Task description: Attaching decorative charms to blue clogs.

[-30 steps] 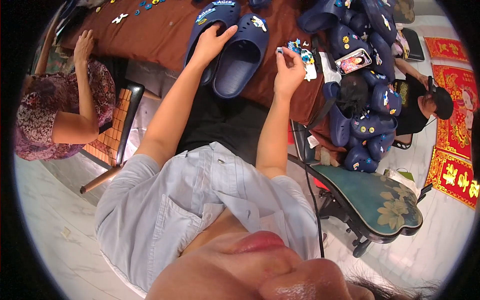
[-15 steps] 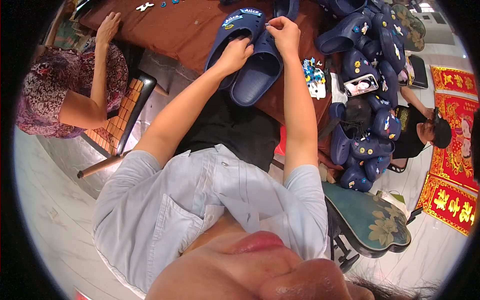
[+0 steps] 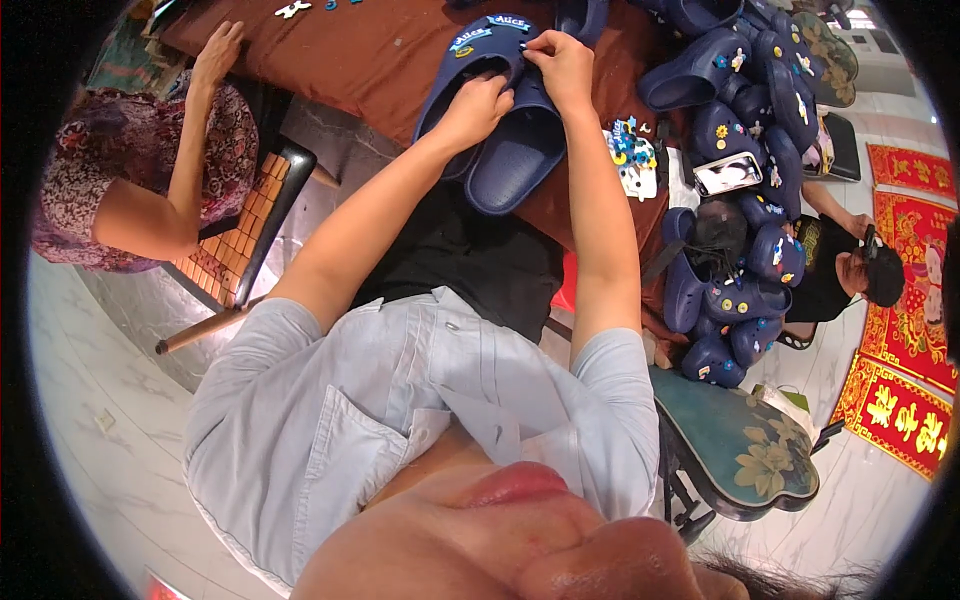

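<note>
Half-curled, the left hand (image 3: 475, 110) reached into the left clog (image 3: 493, 52), its fingertips hidden and its grip impossible to tell; the right clog (image 3: 512, 170) lay alongside on brown cloth (image 3: 370, 70). Fingertips closed together, the right hand (image 3: 562, 72) seemed to pinch a small pale piece (image 3: 524, 46) at the left clog's toe. It had just come from beside the loose charms (image 3: 632, 165), apparently bringing both hands onto one clog. Counted: two clogs at the hands, two banner charms (image 3: 469, 38), one yellow charm (image 3: 465, 51), one phone (image 3: 728, 174); the heaped clogs (image 3: 712, 140) overlapped beyond counting.
</note>
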`<state>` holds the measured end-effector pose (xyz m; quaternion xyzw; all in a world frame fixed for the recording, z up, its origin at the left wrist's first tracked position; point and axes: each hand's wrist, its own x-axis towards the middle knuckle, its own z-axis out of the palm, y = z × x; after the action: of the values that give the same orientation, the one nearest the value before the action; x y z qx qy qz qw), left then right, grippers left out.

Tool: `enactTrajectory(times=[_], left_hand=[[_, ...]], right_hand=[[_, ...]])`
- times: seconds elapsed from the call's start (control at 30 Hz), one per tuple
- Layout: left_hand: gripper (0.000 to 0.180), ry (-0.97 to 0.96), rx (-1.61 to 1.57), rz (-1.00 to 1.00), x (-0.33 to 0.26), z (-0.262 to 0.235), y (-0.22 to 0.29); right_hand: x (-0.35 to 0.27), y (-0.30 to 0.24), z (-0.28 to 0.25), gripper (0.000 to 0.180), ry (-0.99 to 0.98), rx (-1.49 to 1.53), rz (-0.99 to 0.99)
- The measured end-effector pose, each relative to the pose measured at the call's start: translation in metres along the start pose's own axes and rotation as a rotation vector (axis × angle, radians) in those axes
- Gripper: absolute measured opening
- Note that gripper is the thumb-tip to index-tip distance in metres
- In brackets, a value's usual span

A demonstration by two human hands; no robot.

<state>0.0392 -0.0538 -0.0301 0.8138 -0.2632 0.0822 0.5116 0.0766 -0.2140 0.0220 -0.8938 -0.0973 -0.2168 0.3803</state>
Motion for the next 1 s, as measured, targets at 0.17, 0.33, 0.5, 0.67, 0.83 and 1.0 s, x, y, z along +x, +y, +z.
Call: enactTrajectory(times=[0.17, 0.33, 0.5, 0.67, 0.83, 1.0], left_hand=[[0.025, 0.021, 0.028, 0.043, 0.002, -0.001, -0.002], [0.026, 0.015, 0.023, 0.058, 0.001, -0.002, -0.004], [0.026, 0.035, 0.021, 0.097, 0.000, 0.000, -0.004], [0.023, -0.025, 0.077, 0.022, 0.002, -0.002, -0.005], [0.023, -0.051, 0.098, 0.020, 0.003, -0.002, -0.006], [0.023, -0.026, 0.069, 0.023, 0.003, 0.000, -0.005]], right_hand=[[0.005, 0.005, 0.008, 0.011, 0.032, -0.158, -0.187], [0.002, -0.001, 0.008, 0.005, 0.012, -0.300, -0.259], [-0.007, -0.012, -0.001, 0.015, -0.023, -0.381, -0.418], [-0.013, -0.032, -0.007, 0.030, -0.095, -0.386, -0.381], [-0.015, -0.038, -0.003, 0.032, -0.156, -0.549, -0.278], [-0.017, -0.026, -0.001, 0.033, -0.140, -0.462, -0.238]])
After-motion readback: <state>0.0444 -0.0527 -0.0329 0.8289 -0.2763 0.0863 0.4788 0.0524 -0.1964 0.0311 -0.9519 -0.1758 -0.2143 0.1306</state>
